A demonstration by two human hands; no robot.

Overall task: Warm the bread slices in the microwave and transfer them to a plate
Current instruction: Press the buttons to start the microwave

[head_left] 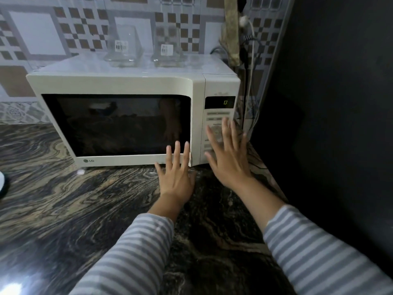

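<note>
A cream microwave (119, 84) stands on the dark marbled counter with its door shut. Its window is dark, and I cannot see any bread inside. The display shows a green 0. My left hand (176, 175) is open, fingers spread, with its fingertips at the door's lower right corner. In front of the control panel (219, 116) on the microwave's right side hovers my right hand (228, 154), open and blurred, covering the lower buttons. Neither hand holds anything. No bread slices are in view.
Two clear glass jars (123, 46) (167, 47) stand on top of the microwave. Cables (247, 67) hang down the tiled wall to its right. A dark wall (329, 103) closes the right side. A white rim (2, 180), perhaps a plate, shows at the left edge.
</note>
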